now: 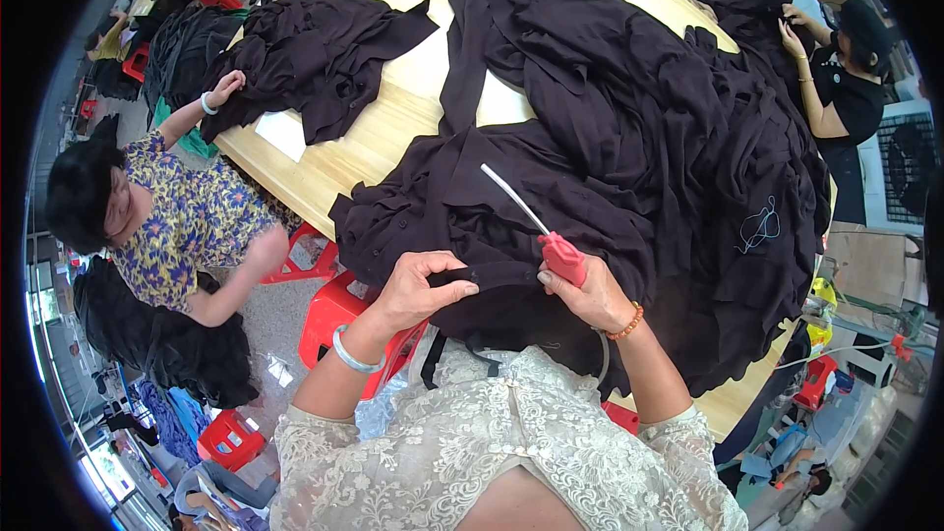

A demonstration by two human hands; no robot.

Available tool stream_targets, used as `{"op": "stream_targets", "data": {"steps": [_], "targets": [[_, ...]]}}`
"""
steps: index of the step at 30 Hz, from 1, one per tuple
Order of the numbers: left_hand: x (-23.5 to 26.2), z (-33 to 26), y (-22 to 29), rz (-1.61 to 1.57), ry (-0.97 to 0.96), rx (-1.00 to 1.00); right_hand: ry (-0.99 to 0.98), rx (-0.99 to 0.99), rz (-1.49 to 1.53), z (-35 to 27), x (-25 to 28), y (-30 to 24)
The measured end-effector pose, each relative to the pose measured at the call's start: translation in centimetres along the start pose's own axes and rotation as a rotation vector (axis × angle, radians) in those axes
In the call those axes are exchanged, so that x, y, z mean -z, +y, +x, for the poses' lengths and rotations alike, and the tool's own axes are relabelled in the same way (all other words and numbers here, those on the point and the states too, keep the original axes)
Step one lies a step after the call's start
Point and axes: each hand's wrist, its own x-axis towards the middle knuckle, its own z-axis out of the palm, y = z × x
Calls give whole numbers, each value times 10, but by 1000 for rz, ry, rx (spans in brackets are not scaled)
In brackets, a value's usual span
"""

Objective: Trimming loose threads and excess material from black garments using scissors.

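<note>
My left hand (418,287) is closed, thumb and fingers pinching the edge of a black garment (497,280). A narrow strip of the cloth is stretched between my two hands, and a small button shows near the left thumb. In my right hand (595,297) is a red air blow gun (563,258) with a long, thin metal nozzle that points up and to the left over the cloth. My right thumb also presses at the strip's other end. A thin grey hose (603,359) hangs below that hand. The garment's body spreads across the table in front.
More black garments (639,88) are heaped over the pale wooden table (398,128). A light blue thread tangle (760,226) lies at right. One person (197,206) sits left, touching another black pile (315,59); a second (846,79) works far right. Red stools (339,320) stand beside me.
</note>
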Motion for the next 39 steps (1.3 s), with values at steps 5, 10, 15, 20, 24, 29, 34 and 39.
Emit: {"op": "stream_targets", "data": {"steps": [5,10,15,20,24,29,34,39], "targets": [[-5,-2,1,-12,116,-108,55,84,-356,-26,13,-24],[-11,1,-4,83,199,-157,-85,42,-705,-68,31,-42],[-14,6,-1,317,258,-295,-97,71,-816,-86,25,-48],[-12,4,-1,454,271,-330,-87,76,-828,-86,20,-48],[-12,0,-4,543,276,-376,-106,74,-822,-86,19,-48],[-10,0,-5,520,271,-368,-125,64,-819,-86,15,-50],[-8,1,-4,491,241,-356,-101,51,-807,-88,11,-50],[-4,3,-6,479,220,-399,-172,15,-766,-89,7,-54]]}}
